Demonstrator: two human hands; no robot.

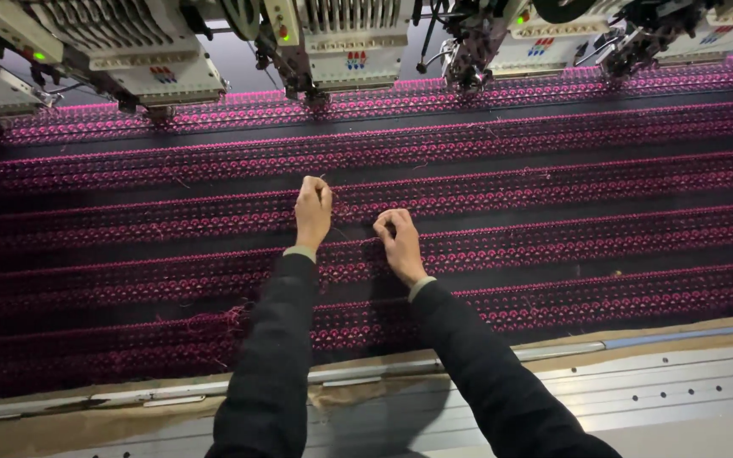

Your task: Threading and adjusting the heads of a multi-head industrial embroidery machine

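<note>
Dark fabric lies stretched flat under a row of embroidery machine heads, already covered edge to edge in long bands of magenta stitching, with loose thread tufts left at lower left. Left hand is closed, fingers pinched at a stitched band, seemingly on a fine thread. Right hand is curled shut, knuckles up, just beside it on the next band; whether it holds anything cannot be told.

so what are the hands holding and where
Both hands, left hand and right hand, pinch at the embroidered fabric; likely loose threads, too fine to tell.
</note>
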